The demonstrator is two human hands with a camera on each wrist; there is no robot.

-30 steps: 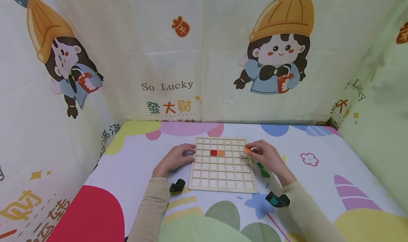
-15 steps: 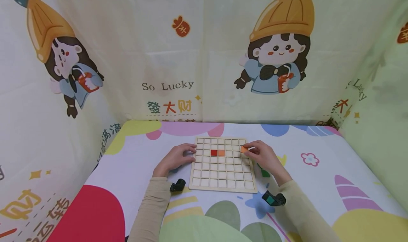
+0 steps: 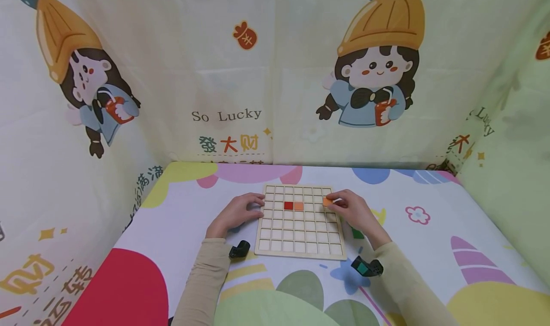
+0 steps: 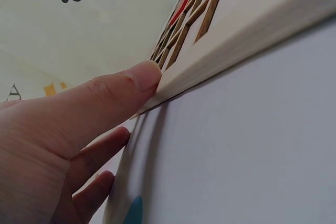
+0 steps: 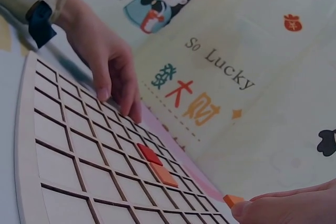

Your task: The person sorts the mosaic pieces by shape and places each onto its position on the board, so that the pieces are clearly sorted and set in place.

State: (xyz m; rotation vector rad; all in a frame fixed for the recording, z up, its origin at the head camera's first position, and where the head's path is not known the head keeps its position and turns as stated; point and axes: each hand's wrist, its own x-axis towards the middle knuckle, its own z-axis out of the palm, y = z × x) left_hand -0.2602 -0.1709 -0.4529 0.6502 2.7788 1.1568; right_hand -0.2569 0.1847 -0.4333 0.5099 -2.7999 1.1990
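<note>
A wooden grid board [image 3: 301,240] with square cells lies on the table. In it, a red tile [image 3: 288,205] and an orange tile [image 3: 298,206] sit side by side in neighbouring cells. My right hand [image 3: 354,214] pinches a second, lighter orange tile [image 3: 327,201] between thumb and fingertips, over the board's right-hand column. The right wrist view shows that tile [image 5: 232,200] tilted at the fingertips. At the left edge rests my left hand [image 3: 238,211], fingers spread. Its thumb [image 4: 144,76] touches the board's rim, and the other fingers lie lower, along the outside.
A printed cloth [image 3: 185,230] with bright shapes covers the table. Behind it and at both sides hang cream curtains [image 3: 296,140] with cartoon figures and lettering. Each wrist wears a small black camera, one of them the right wrist camera [image 3: 367,267].
The right hand has moved slightly left, bringing its orange tile from the board's right rim to over the right-hand column. The left hand and the two set tiles have stayed put.
</note>
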